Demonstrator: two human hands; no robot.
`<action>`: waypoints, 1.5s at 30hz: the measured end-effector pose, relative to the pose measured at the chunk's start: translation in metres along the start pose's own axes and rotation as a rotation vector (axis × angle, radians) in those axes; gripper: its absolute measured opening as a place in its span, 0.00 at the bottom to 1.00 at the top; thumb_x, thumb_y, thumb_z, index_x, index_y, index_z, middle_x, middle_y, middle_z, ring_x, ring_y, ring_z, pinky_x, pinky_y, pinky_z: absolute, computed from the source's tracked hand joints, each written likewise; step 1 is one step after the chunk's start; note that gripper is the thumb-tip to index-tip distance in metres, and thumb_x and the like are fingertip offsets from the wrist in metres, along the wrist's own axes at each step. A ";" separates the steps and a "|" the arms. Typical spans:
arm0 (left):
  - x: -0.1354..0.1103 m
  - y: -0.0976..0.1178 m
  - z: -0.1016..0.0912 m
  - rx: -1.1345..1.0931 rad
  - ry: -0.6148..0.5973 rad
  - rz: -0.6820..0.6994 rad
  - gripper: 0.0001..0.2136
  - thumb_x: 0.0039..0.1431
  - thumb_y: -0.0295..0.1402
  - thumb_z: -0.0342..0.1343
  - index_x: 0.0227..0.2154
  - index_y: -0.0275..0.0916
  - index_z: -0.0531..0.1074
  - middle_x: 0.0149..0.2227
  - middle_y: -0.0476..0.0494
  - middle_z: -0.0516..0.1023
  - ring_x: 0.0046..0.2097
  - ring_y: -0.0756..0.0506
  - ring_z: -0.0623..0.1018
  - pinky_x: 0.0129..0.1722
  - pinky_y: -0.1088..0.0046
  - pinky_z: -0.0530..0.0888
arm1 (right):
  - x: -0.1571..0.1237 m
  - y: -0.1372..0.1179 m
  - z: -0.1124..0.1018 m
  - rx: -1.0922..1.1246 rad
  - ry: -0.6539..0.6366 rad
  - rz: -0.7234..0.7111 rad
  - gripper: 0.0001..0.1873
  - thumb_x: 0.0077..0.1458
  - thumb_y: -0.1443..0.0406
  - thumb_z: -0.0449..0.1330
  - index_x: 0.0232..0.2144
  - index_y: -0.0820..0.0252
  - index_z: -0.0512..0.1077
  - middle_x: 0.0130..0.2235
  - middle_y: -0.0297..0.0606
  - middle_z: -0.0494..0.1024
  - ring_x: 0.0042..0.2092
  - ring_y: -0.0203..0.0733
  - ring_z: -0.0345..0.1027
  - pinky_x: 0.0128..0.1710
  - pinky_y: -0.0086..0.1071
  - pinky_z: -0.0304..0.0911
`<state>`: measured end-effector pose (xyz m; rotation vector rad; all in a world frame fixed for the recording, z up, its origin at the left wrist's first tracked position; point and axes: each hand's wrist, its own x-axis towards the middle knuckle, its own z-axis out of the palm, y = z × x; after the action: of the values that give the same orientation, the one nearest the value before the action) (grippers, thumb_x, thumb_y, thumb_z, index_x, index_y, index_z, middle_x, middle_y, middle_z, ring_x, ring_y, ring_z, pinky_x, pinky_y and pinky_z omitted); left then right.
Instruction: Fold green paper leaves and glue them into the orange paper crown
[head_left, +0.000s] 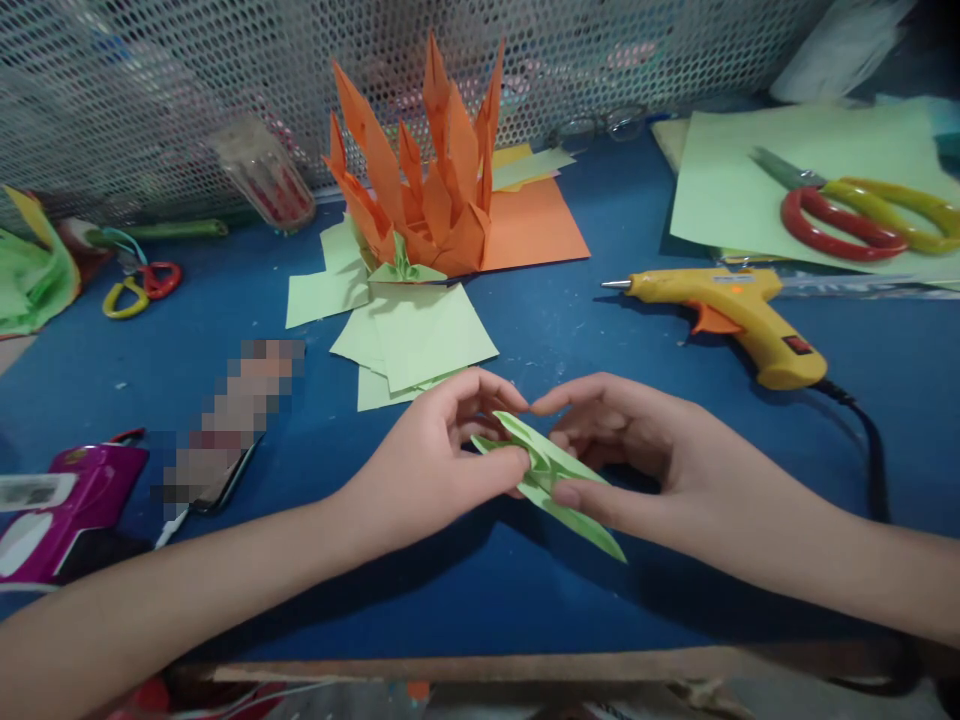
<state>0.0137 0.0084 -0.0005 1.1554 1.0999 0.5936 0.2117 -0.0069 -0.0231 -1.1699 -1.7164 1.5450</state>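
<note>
A light green folded paper piece (581,510) is held between both hands above the front of the blue table. My left hand (465,445) pinches its left end, with the thumb pressed into the folds. On the other side, my right hand (637,440) grips it with the thumb on the near face and fingers curled behind. The two index fingertips almost meet over the paper. Parts of the folds are hidden by the thumbs. Just beyond the hands lie several light green paper squares (427,335), and behind them stand orange folded paper pieces (457,230).
A yellow glue gun (720,295) lies at right, its cord running toward the front edge. Large scissors (847,215) rest on green sheets (712,180). At left are small scissors (139,290), a blurred-out phone (232,420) and a purple box (97,500). A perforated panel (195,60) stands behind.
</note>
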 end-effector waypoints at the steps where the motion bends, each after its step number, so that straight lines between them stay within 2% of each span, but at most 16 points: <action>1: 0.001 0.000 -0.001 -0.066 -0.017 -0.046 0.09 0.47 0.22 0.58 0.32 0.38 0.68 0.28 0.55 0.71 0.28 0.56 0.73 0.27 0.84 0.72 | -0.001 0.001 0.000 -0.027 0.000 -0.007 0.19 0.54 0.61 0.63 0.48 0.53 0.67 0.35 0.32 0.79 0.34 0.35 0.74 0.34 0.27 0.72; 4: 0.004 0.001 -0.004 -0.177 -0.066 -0.147 0.07 0.47 0.24 0.57 0.31 0.37 0.69 0.26 0.55 0.71 0.27 0.56 0.73 0.28 0.83 0.72 | -0.002 0.001 0.001 -0.087 0.010 -0.041 0.15 0.56 0.63 0.60 0.47 0.51 0.69 0.37 0.31 0.80 0.37 0.35 0.76 0.36 0.25 0.72; 8: 0.003 0.002 -0.009 -0.010 -0.113 -0.183 0.11 0.45 0.23 0.61 0.34 0.37 0.71 0.33 0.52 0.74 0.34 0.54 0.75 0.32 0.82 0.71 | -0.002 -0.003 0.001 -0.225 0.091 -0.081 0.10 0.55 0.66 0.59 0.40 0.51 0.74 0.36 0.29 0.80 0.33 0.31 0.74 0.30 0.21 0.68; 12: 0.002 0.004 -0.012 0.050 -0.191 -0.173 0.15 0.45 0.23 0.65 0.37 0.38 0.71 0.36 0.50 0.75 0.39 0.50 0.76 0.37 0.77 0.73 | -0.002 -0.006 0.001 -0.263 0.103 -0.068 0.09 0.54 0.66 0.59 0.38 0.52 0.75 0.32 0.29 0.80 0.27 0.31 0.71 0.25 0.22 0.65; 17: 0.003 0.007 -0.015 0.090 -0.194 -0.189 0.15 0.45 0.27 0.68 0.37 0.38 0.73 0.33 0.49 0.77 0.36 0.51 0.77 0.35 0.78 0.73 | -0.001 -0.006 0.000 -0.282 0.107 -0.071 0.08 0.52 0.64 0.60 0.36 0.53 0.76 0.27 0.29 0.78 0.23 0.31 0.68 0.21 0.24 0.62; 22: 0.008 0.006 -0.020 -0.085 -0.266 -0.208 0.10 0.50 0.27 0.66 0.36 0.39 0.76 0.28 0.52 0.78 0.31 0.53 0.77 0.34 0.78 0.74 | -0.002 -0.009 -0.002 -0.262 0.115 -0.081 0.07 0.53 0.62 0.60 0.36 0.54 0.75 0.28 0.31 0.78 0.24 0.33 0.69 0.21 0.26 0.62; 25: 0.011 0.005 -0.022 -0.153 -0.324 -0.232 0.10 0.51 0.25 0.65 0.38 0.39 0.77 0.27 0.52 0.79 0.29 0.53 0.78 0.33 0.79 0.74 | -0.003 -0.009 -0.003 -0.235 0.116 -0.082 0.07 0.53 0.62 0.61 0.36 0.54 0.75 0.28 0.32 0.78 0.25 0.34 0.70 0.22 0.26 0.63; 30: 0.007 0.003 -0.017 -0.093 -0.203 -0.154 0.10 0.51 0.26 0.66 0.38 0.39 0.76 0.28 0.52 0.79 0.29 0.54 0.78 0.30 0.83 0.73 | -0.003 -0.006 -0.004 -0.269 0.157 -0.134 0.06 0.54 0.61 0.61 0.35 0.54 0.74 0.26 0.29 0.77 0.23 0.31 0.66 0.20 0.25 0.59; 34: 0.003 0.001 -0.011 -0.050 -0.115 -0.170 0.10 0.50 0.27 0.66 0.36 0.38 0.75 0.27 0.53 0.77 0.29 0.55 0.76 0.29 0.84 0.71 | -0.004 -0.004 -0.004 -0.342 0.193 -0.228 0.04 0.56 0.63 0.60 0.36 0.53 0.73 0.30 0.29 0.78 0.26 0.32 0.70 0.24 0.25 0.64; 36: 0.002 -0.001 -0.009 -0.029 -0.074 -0.142 0.11 0.50 0.27 0.65 0.37 0.38 0.75 0.25 0.55 0.75 0.26 0.56 0.74 0.27 0.85 0.69 | -0.005 -0.002 -0.004 -0.416 0.214 -0.335 0.05 0.57 0.65 0.59 0.37 0.53 0.73 0.34 0.32 0.79 0.32 0.35 0.73 0.29 0.26 0.68; 38: 0.002 -0.003 -0.007 -0.014 -0.034 -0.111 0.12 0.50 0.26 0.64 0.39 0.39 0.74 0.23 0.57 0.73 0.24 0.57 0.71 0.26 0.84 0.67 | -0.005 0.001 -0.004 -0.541 0.241 -0.505 0.08 0.58 0.69 0.57 0.37 0.53 0.73 0.40 0.36 0.78 0.39 0.36 0.75 0.35 0.28 0.71; 41: 0.003 -0.005 -0.005 0.006 -0.016 -0.108 0.16 0.47 0.24 0.63 0.41 0.38 0.74 0.22 0.57 0.72 0.24 0.56 0.70 0.25 0.82 0.66 | -0.005 0.003 -0.003 -0.747 0.288 -0.716 0.13 0.58 0.71 0.56 0.39 0.48 0.75 0.49 0.37 0.75 0.42 0.39 0.75 0.39 0.32 0.73; 43: 0.003 -0.005 -0.004 0.014 -0.029 -0.110 0.17 0.45 0.23 0.62 0.41 0.38 0.74 0.22 0.57 0.72 0.24 0.55 0.70 0.25 0.82 0.66 | -0.005 0.003 -0.003 -0.813 0.297 -0.736 0.10 0.58 0.67 0.57 0.39 0.46 0.75 0.48 0.35 0.77 0.41 0.41 0.75 0.37 0.34 0.73; 45: 0.002 -0.005 -0.004 0.018 -0.034 -0.109 0.17 0.44 0.22 0.61 0.40 0.38 0.73 0.22 0.56 0.72 0.24 0.55 0.70 0.25 0.81 0.65 | -0.005 0.002 -0.002 -0.835 0.279 -0.679 0.09 0.60 0.63 0.57 0.42 0.48 0.74 0.44 0.35 0.79 0.42 0.44 0.76 0.38 0.36 0.73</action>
<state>0.0104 0.0106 -0.0058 1.1093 1.1331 0.4786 0.2162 -0.0099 -0.0236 -0.9110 -2.2852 0.2341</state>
